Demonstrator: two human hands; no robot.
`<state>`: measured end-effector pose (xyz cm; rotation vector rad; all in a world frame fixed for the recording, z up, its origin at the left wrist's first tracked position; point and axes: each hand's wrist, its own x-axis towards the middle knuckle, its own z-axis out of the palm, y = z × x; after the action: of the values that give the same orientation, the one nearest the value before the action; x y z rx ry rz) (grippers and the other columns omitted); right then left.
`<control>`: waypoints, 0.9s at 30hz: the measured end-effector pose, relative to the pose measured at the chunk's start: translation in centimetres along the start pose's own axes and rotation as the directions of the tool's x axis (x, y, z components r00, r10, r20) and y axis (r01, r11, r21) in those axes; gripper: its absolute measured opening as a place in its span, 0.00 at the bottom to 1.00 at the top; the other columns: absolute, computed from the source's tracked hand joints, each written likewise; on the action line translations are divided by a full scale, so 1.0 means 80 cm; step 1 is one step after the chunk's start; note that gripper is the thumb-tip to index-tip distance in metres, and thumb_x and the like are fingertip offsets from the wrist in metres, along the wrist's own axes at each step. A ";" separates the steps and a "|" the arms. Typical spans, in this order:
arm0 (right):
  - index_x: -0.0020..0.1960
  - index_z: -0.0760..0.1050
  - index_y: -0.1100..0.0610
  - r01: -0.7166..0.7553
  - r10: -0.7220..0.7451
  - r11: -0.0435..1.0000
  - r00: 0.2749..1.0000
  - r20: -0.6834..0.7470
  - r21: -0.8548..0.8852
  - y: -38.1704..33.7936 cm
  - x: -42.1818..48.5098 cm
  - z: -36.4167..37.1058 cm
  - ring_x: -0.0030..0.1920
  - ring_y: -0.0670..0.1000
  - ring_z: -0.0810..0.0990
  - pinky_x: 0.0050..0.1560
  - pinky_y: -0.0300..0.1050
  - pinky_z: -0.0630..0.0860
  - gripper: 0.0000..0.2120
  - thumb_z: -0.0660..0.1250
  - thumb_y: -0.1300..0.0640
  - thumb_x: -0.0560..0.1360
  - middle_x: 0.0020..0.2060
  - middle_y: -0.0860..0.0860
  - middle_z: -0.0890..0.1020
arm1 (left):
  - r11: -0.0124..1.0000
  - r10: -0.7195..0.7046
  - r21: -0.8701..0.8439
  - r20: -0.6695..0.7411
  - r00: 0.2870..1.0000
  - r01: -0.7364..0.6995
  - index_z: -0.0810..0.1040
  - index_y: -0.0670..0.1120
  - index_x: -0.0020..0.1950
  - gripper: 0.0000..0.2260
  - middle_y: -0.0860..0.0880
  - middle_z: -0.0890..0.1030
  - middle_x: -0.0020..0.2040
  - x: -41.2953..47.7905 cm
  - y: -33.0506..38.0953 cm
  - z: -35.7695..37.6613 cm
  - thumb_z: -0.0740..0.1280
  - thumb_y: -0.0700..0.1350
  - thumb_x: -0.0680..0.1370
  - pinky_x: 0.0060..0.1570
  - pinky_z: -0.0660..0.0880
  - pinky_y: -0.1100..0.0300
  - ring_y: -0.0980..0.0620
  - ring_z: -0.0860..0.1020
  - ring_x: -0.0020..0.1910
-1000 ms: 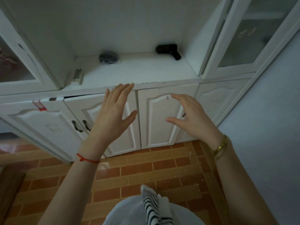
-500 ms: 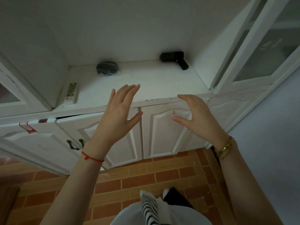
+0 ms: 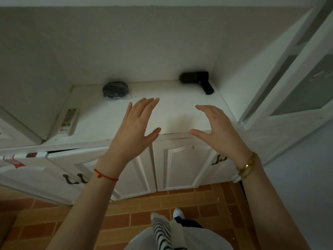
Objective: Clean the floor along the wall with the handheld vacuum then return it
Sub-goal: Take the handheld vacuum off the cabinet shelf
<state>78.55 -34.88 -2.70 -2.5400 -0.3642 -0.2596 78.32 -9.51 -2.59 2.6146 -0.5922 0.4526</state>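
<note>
A black handheld vacuum (image 3: 197, 80) lies at the back right corner of the white cabinet counter (image 3: 176, 107), its handle pointing toward me. My left hand (image 3: 134, 130) and my right hand (image 3: 217, 129) are raised side by side over the counter's front edge, palms facing each other, fingers spread, holding nothing. The right hand is well short of the vacuum. The orange-brown tiled floor (image 3: 147, 208) runs below the cabinet doors, with small white specks near the wall at the right.
A dark round object in clear wrap (image 3: 115, 90) rests at the back middle of the counter. A white remote (image 3: 68, 121) lies at the left. Glass-door cabinets (image 3: 304, 83) flank the niche. A blue-grey wall (image 3: 310, 186) runs along the right.
I have stepped closer and the view has tilted up. Both open hands have risen from in front of the cabinet doors to over the counter's front edge.
</note>
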 end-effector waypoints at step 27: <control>0.72 0.64 0.59 -0.192 0.191 0.975 0.981 0.020 0.108 0.190 0.218 0.017 0.67 0.58 0.68 0.64 0.50 0.68 0.29 0.66 0.47 0.76 0.68 0.58 0.69 | 0.861 -0.390 -0.354 -0.001 0.921 0.364 0.67 0.47 0.75 0.28 0.49 0.73 0.71 0.152 0.002 0.123 0.72 0.47 0.77 0.67 0.69 0.57 0.50 0.73 0.68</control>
<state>99.88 -42.91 -6.90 -2.4475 -0.1307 -0.1496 90.81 -18.25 -6.13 2.2824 -0.1072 0.2831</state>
